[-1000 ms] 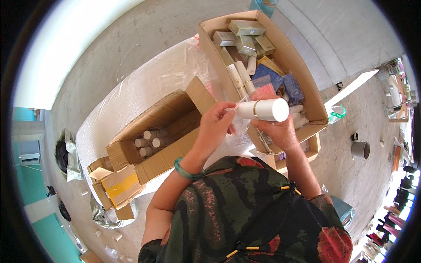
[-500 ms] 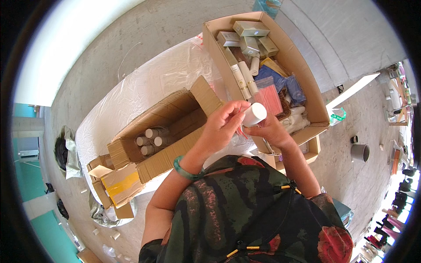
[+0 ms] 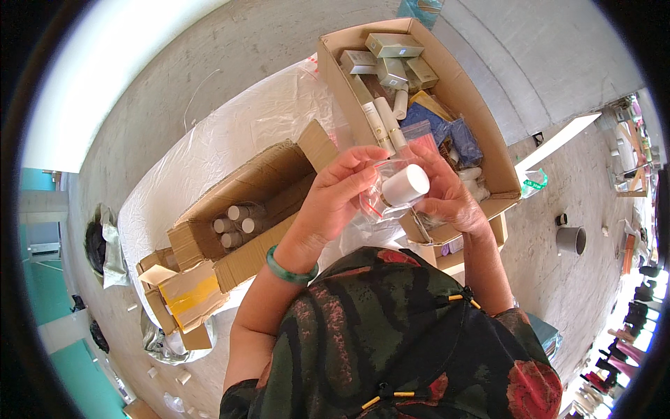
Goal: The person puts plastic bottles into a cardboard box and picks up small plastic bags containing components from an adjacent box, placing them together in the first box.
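In front of my chest, a cylinder with a white cap [image 3: 408,186] is held between my hands, a clear plastic bag [image 3: 375,202] with a red strip beside it. Whether the cylinder is wholly inside the bag cannot be made out. My left hand [image 3: 338,192] is closed, fingers and thumb pinching the bag's edge. On the other side, my right hand [image 3: 450,194] is curled around the capped cylinder and the bag. To the left, an open cardboard box [image 3: 262,180] holds several similar white-capped cylinders [image 3: 241,212], some in clear wrap.
A large carton [image 3: 487,115] at the right contains small boxes [image 3: 393,45], white tubes [image 3: 386,115] and blue packets [image 3: 467,142]. Both boxes rest on a plastic-covered table [image 3: 230,126]. A grey bin [image 3: 571,241] stands on the floor at the right; a bag [image 3: 112,248] lies far left.
My hands have moved apart slightly, and the left shifted a little left. The clear bag now shows spread around the capped cylinder, which moved slightly right.
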Tool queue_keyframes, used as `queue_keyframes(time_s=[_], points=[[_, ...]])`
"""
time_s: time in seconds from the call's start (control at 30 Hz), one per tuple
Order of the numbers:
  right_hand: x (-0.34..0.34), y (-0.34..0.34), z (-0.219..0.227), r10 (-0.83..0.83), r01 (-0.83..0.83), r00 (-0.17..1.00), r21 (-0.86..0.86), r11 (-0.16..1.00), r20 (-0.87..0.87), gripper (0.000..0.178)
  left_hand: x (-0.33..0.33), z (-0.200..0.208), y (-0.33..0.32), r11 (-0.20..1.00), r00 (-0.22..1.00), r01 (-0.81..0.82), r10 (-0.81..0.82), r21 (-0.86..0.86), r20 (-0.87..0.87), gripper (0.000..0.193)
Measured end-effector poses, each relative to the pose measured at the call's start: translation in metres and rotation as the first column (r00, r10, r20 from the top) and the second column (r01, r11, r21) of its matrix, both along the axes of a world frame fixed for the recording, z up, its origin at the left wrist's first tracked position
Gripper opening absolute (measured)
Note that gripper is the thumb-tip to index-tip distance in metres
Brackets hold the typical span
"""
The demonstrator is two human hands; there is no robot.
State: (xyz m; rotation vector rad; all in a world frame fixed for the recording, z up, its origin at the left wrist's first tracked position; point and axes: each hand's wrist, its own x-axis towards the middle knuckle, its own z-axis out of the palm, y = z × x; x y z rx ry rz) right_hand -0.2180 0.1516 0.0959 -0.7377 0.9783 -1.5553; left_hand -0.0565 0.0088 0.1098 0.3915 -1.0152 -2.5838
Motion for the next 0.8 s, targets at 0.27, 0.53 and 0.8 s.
queue_keyframes(time_s=[0.27,0.53,0.8], points=[[-0.006,-0.003,-0.001,0.079,-0.079,0.997,0.051,0.996,0.003,0.052,0.009,0.004,-0.004,0.984,0.976,0.165,-0.152,0.073,-0.159,0.023],[0.0,-0.021,0.008,0.098,-0.127,0.969,-0.119,0.985,-0.227,0.018,0.027,0.024,-0.008,0.998,0.997,0.063,-0.064,-0.027,-0.041,0.023],[0.045,-0.071,0.058,-0.093,0.056,0.967,-0.157,0.986,-0.238,0.013,0.056,0.052,-0.011,0.921,0.982,-0.157,0.185,-0.356,0.047,0.034]])
